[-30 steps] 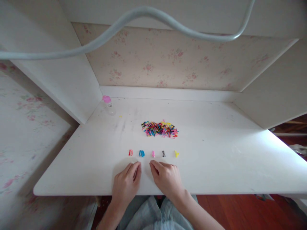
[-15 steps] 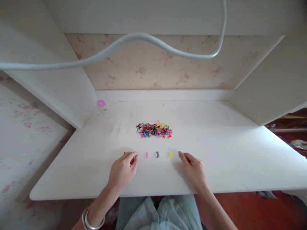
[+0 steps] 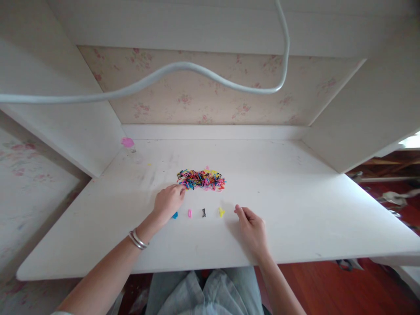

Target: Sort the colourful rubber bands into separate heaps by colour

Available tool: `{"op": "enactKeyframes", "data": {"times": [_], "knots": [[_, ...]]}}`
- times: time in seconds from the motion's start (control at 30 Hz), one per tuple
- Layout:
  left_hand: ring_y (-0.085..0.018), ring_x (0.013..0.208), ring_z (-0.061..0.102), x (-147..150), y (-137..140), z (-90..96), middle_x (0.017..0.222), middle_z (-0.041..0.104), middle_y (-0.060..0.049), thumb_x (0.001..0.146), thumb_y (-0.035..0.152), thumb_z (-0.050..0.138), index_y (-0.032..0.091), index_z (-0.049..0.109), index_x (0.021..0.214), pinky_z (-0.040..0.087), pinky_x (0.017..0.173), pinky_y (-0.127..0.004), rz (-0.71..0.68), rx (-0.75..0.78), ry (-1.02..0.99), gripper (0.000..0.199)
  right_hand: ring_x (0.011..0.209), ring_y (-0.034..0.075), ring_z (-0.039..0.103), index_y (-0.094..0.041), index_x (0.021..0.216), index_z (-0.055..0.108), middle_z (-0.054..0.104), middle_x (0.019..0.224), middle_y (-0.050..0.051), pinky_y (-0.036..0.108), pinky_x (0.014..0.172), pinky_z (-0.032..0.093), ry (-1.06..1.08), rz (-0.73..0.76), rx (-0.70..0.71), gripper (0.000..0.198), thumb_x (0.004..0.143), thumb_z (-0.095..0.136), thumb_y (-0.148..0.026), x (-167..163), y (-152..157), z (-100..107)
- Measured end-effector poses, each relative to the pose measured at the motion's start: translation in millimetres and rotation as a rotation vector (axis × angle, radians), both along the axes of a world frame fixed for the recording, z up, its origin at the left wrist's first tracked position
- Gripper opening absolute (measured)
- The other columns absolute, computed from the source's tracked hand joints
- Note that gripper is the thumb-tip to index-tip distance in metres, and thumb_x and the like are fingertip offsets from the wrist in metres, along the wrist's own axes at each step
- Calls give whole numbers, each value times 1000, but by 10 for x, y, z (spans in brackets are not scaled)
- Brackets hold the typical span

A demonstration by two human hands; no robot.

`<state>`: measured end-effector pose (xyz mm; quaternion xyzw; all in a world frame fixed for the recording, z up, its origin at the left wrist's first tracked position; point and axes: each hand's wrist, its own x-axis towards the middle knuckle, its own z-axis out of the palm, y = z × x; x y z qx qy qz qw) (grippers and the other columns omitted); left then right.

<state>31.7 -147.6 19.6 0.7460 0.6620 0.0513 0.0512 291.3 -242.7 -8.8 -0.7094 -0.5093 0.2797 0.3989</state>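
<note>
At the far left of the tabletop [image 3: 295,214], a container with a pink top [image 3: 127,142] stands back by the side panel, well away from your hands; nearer to you, your left forearm reaches in, two silvery bangles [image 3: 138,239] at the wrist; your left hand [image 3: 168,201] has just gone from the blue bands up to the near left edge of the mixed pile of bands [image 3: 201,180]; its fingers bend down there, and you cannot tell from this view whether they grip a band.

Just below that hand, the blue bands [image 3: 175,215] show again, partly covered by it; then, in a row on the near side of the pile, come the pink bands [image 3: 189,213], the black bands [image 3: 204,213] and the yellow bands [image 3: 222,212], each little group apart from the next and lying as it lay a moment ago.

Right of the yellow bands, your right hand [image 3: 254,227] rests near them without touching; its fingers are curled in against the thumb, with nothing visible between; the work, as I judge it, has shifted to your left hand at the pile, while your right simply waits.
</note>
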Motion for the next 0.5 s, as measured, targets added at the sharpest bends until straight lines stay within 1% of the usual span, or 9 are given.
{"op": "enactKeyframes", "data": {"times": [0.27,0.4,0.5], "knots": [[-19,93,64,-13,27,-41,108,67,-5,93,37,32,27,63,104,47,75,-29,-62,5,43,35,58,14,52,-16,79,72,60,60,1,23,56,33,14,3,2,51,87,45,-59,0,-3,16],[-19,89,65,-16,3,-29,108,66,-7,94,39,26,26,61,106,47,73,-29,-88,17,43,39,61,15,54,-15,80,71,63,64,2,23,57,34,28,20,2,51,88,45,-58,-1,-11,33],[-19,89,65,-24,-3,-10,111,65,-7,94,39,26,25,60,107,47,71,-29,-103,18,36,39,61,16,54,-15,80,71,63,63,3,24,57,34,26,18,10,52,88,44,-59,-5,-14,36]]}}
